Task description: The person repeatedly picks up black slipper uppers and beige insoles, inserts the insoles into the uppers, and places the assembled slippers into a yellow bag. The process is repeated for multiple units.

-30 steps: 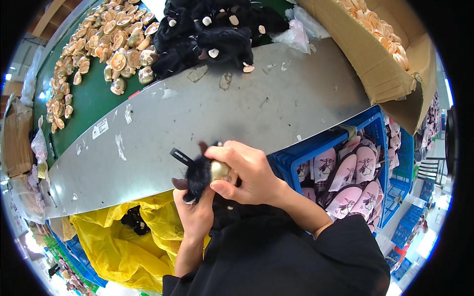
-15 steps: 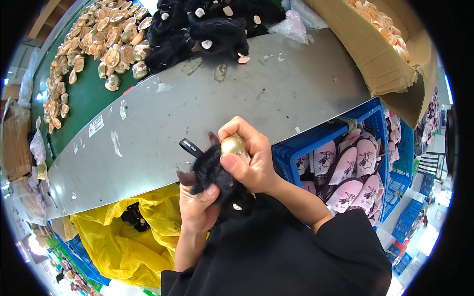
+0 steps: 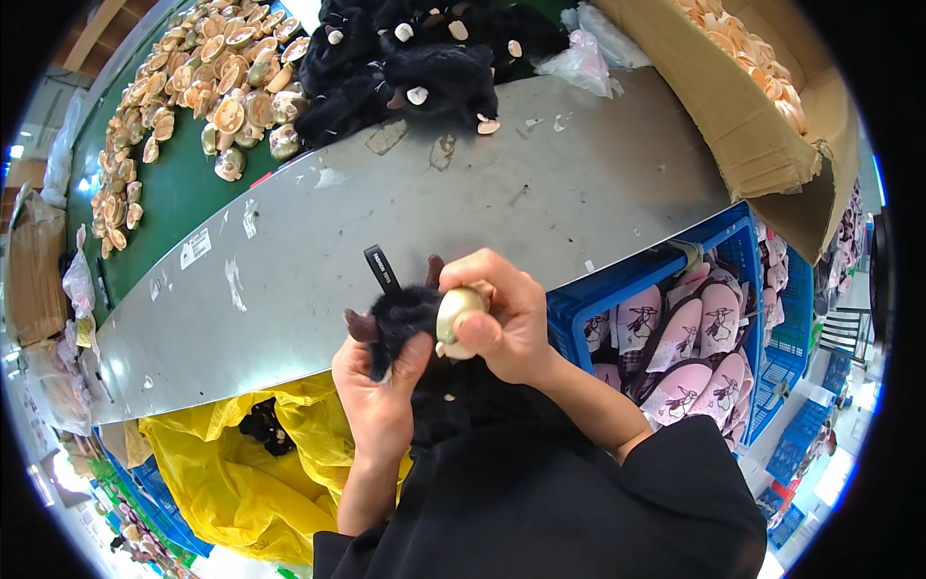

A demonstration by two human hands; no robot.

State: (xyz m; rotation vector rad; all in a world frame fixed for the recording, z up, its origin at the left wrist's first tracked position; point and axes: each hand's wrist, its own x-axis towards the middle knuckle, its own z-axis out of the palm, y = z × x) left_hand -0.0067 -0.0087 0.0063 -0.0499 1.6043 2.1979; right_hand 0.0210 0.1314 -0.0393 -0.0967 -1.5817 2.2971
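My left hand (image 3: 378,410) is closed round the black plush toy (image 3: 403,314), its thumb across the fur. Two brown ear-like pieces and a black loop label (image 3: 382,268) stick out of the toy. My right hand (image 3: 513,323) grips a shiny gold plastic shell (image 3: 460,314) between thumb and fingers, against the toy's right side. Whether the shell is fastened to the fur, I cannot tell. The lower part of the toy merges with my black clothing. Both hands are in front of the grey metal table edge (image 3: 463,207).
Many gold and peach shells (image 3: 230,118) cover the green surface at the far left. Black plush toys (image 3: 439,82) are heaped at the back. A cardboard box (image 3: 719,106) stands far right, above a blue crate (image 3: 569,314) of pink slippers (image 3: 719,318). Below left hangs a yellow bag (image 3: 222,482).
The gold shell has turned in my right hand, showing more of its side. The loop label now stands more upright. My left hand has shifted slightly upward with the toy.
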